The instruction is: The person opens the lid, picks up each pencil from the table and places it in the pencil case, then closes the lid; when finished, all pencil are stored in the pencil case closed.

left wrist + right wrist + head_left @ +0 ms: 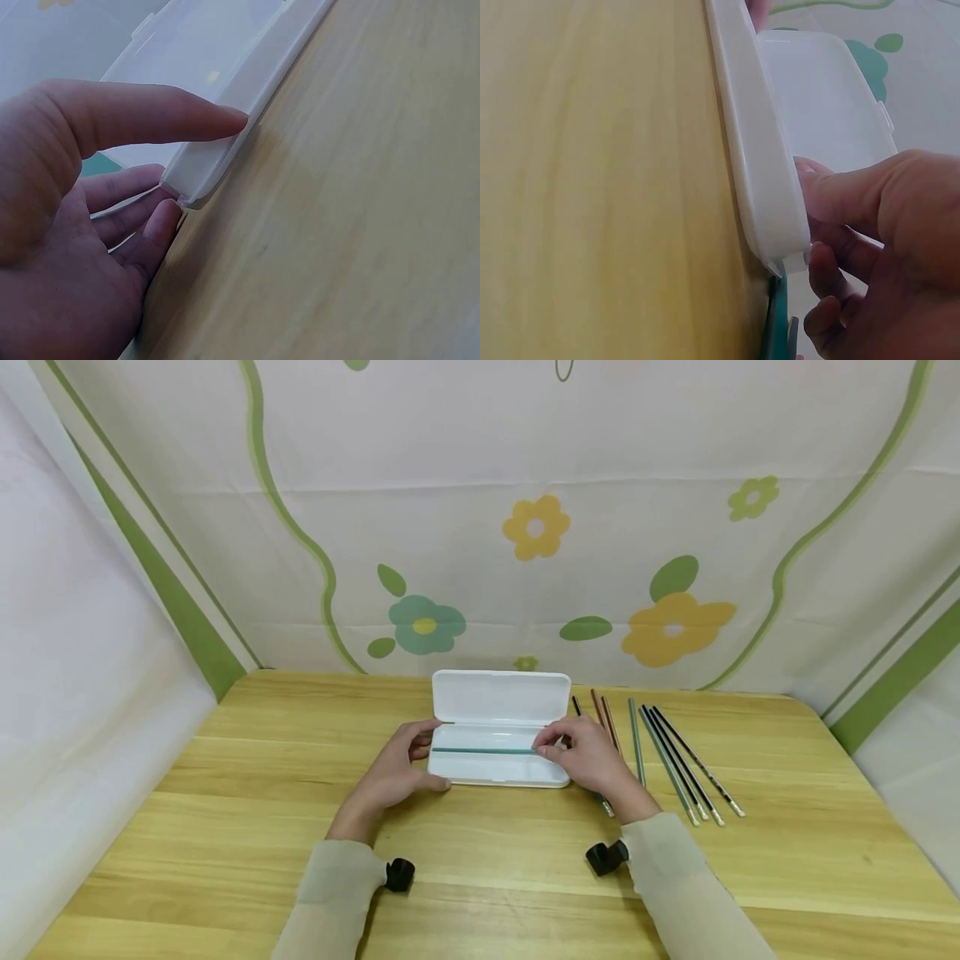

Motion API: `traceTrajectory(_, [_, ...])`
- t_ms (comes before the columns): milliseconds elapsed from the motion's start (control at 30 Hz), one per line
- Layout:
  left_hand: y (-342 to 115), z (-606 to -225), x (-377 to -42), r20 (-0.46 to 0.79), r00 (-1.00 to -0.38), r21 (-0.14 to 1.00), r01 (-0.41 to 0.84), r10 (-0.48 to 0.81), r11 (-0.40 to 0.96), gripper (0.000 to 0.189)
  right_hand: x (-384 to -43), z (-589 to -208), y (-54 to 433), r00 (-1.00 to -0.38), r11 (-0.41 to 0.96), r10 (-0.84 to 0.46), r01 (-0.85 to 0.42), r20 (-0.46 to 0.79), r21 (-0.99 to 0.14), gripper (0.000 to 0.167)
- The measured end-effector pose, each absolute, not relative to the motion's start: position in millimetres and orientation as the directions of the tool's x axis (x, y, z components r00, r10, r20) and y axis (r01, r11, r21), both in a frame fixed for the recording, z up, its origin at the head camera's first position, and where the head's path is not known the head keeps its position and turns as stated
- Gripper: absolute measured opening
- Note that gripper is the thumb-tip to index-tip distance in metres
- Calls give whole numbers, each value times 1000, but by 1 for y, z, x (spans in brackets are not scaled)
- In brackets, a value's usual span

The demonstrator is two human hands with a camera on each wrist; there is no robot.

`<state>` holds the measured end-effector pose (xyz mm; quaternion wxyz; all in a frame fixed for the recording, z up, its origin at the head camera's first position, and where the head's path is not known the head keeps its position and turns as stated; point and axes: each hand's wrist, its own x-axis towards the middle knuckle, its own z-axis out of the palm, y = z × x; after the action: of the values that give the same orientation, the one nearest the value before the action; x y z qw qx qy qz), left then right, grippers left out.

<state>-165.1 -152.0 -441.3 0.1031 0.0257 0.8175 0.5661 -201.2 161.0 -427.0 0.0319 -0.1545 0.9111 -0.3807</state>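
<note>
A white pencil case [501,782] stands on the table, its lid [501,695] tipped up at the back. Inside it a teal pencil [480,750] runs lengthwise. My right hand [588,756] pinches the pencil's right end between thumb and fingers over the case; in the right wrist view the case wall [761,150] hides that end. At the case's left end, my left hand [393,772] holds it, with the thumb [202,116] on the front rim and the other fingers [157,217] against the short side.
Right of the case lie two reddish-brown pencils [611,727], a dark pencil [577,705] partly under my right hand, a teal pencil [636,739] and several dark and teal pencils [678,760] fanned out. A flowered cloth [480,568] hangs behind the wooden table [495,877].
</note>
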Motion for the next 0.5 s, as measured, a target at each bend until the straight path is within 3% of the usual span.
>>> traceTrajectory(500, [-152, -440, -165, -147, -977, 927, -81, 158, 366, 94, -205, -424, 165, -926, 676, -377, -291, 21, -677, 12])
